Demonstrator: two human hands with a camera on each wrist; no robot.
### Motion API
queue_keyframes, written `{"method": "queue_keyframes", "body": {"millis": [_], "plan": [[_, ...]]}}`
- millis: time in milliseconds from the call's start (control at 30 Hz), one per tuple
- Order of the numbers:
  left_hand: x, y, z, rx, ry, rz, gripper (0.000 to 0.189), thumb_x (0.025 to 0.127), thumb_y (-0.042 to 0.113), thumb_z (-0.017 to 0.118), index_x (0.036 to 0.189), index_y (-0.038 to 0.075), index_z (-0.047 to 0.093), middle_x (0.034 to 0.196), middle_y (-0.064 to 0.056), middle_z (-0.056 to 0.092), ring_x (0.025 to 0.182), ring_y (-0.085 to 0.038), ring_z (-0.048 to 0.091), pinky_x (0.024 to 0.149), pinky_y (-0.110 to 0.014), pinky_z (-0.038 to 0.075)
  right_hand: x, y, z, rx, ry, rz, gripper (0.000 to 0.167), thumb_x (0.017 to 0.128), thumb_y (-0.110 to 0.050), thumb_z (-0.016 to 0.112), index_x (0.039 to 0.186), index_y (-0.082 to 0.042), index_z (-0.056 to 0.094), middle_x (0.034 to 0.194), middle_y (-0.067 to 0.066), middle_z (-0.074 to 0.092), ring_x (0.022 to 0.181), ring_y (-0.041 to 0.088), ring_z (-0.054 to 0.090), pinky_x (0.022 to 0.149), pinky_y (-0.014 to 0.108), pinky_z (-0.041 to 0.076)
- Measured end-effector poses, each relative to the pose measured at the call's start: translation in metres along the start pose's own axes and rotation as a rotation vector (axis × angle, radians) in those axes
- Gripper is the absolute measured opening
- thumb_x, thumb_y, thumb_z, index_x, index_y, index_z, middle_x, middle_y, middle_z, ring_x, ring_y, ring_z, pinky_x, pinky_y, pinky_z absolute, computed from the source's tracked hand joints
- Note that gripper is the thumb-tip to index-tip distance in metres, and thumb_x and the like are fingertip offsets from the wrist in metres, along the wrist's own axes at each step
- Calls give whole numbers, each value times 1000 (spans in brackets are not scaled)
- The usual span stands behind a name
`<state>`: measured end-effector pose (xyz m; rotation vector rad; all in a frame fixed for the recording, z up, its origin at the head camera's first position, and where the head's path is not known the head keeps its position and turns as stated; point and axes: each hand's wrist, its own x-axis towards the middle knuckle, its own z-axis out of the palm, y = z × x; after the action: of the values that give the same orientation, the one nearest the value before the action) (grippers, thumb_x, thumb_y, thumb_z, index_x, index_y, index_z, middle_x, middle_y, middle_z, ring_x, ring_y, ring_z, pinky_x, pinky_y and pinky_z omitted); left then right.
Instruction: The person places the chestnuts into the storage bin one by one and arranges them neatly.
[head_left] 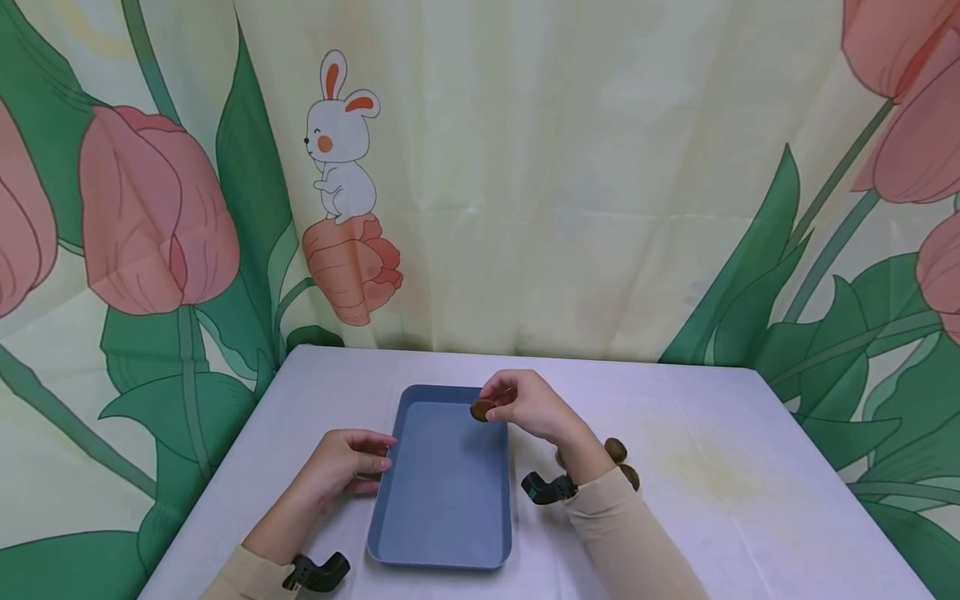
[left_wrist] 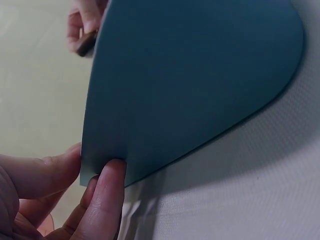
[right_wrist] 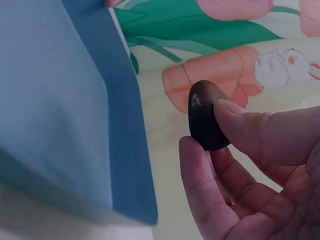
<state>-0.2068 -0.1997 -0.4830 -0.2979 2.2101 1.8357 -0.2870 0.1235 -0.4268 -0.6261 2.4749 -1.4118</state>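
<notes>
A blue rectangular tray (head_left: 442,483) lies on the table, its long sides running away from me. My left hand (head_left: 347,463) is at its left side, and in the left wrist view thumb and fingers (left_wrist: 107,200) pinch the edge. Over the tray's far right corner, my right hand (head_left: 528,406) holds a small dark-brown rounded piece (head_left: 482,410). The right wrist view shows this smooth piece (right_wrist: 202,120), with a pale scuffed spot, between thumb and fingertips above the tray's rim (right_wrist: 135,165).
Similar brown pieces (head_left: 616,450) lie on the white-covered table (head_left: 720,500) right of the tray, partly hidden by my right wrist and sleeve. Behind the table hangs a curtain (head_left: 570,208) printed with tulips and a rabbit. Each wrist wears a black camera (head_left: 321,573).
</notes>
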Motion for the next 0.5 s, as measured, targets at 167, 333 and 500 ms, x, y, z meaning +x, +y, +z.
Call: {"method": "queue_keyframes", "body": {"millis": [167,333,500], "plan": [[-1,-1,0,-17,-17,12,38,87,-4,83,125,-2,77,115,-12,79,84,-18,78,69,-40,68,12,-3,13,18,-2,-15,20,91,1,80,108,-10,78,105,9,76,94,19,69,83,29,58],[-2,0,1,-20,-12,12,38,87,-4,83,125,-1,77,115,-13,79,83,-18,78,69,-40,68,22,-6,24,42,7,-15,20,90,1,81,107,-10,78,104,9,76,93,19,68,81,29,57],[-2,1,3,-13,3,3,38,88,-4,83,125,-1,77,117,-15,79,84,-19,78,69,-41,68,30,-11,33,50,13,-5,21,90,2,80,107,-10,79,104,8,76,92,18,69,81,29,58]]}}
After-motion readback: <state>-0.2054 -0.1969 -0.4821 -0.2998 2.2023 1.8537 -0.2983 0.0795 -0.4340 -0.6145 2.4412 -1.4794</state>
